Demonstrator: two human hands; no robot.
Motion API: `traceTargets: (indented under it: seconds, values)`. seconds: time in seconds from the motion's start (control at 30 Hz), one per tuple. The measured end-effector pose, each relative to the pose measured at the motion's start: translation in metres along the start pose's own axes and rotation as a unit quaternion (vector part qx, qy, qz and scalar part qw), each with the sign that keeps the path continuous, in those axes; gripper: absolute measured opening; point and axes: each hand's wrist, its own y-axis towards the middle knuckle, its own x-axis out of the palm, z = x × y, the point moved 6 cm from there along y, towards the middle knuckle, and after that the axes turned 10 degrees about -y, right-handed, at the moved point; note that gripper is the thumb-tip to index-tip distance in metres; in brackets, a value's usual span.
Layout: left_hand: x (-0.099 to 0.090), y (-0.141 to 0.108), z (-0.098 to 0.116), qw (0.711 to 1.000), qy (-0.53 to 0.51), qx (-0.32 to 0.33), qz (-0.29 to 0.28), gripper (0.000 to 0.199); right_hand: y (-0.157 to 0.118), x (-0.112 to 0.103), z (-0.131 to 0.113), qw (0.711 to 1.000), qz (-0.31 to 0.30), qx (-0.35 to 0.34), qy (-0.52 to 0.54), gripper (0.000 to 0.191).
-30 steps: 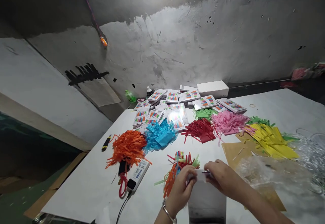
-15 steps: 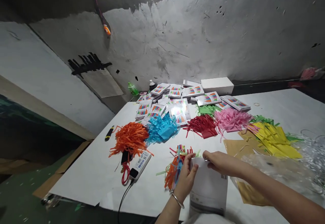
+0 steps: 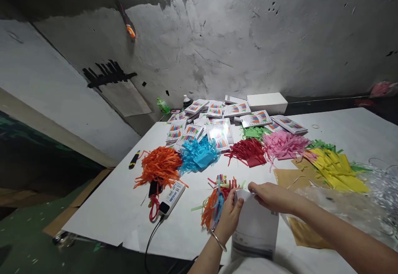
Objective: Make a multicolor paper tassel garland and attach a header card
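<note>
A flat white box stands close to my body, with faint grey printing and a grey band near its lower end. My left hand, with a bangle on the wrist, grips its upper left edge between thumb and fingers. My right hand is closed at the upper rim on the other side, its fingertips partly hidden. Just left of the box lies a mixed bundle of tissue-paper tassels in orange, blue, red and green, partly behind my left hand.
Tassel piles lie across the table: orange, blue, red, pink and yellow. Behind them are several printed flat boxes. A white power bank with a cable lies left; clear plastic lies right.
The camera view has shifted slightly. Both hands stay at the top of the white box with almost the same grip, and the tassels lie where they were.
</note>
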Motion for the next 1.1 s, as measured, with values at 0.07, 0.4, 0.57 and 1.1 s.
traceTargets:
  seconds: [0.07, 0.4, 0.57, 1.1]
  values:
    - [0.001, 0.000, 0.001, 1.000, 0.001, -0.002, -0.001, 0.043, 0.001, 0.001, -0.001, 1.000, 0.001, 0.004, -0.016, 0.024]
    - [0.002, -0.002, 0.001, 1.000, -0.011, 0.003, -0.008, 0.038, 0.006, 0.004, 0.000, 0.997, 0.005, 0.000, -0.081, 0.021]
    - [0.004, -0.003, -0.001, 1.000, -0.025, 0.005, -0.004, 0.039, 0.004, -0.001, -0.002, 0.995, 0.011, -0.011, -0.100, 0.021]
    - [0.004, 0.002, 0.000, 0.999, -0.017, 0.025, 0.021, 0.037, 0.007, 0.009, -0.007, 0.998, 0.017, -0.007, -0.055, 0.016]
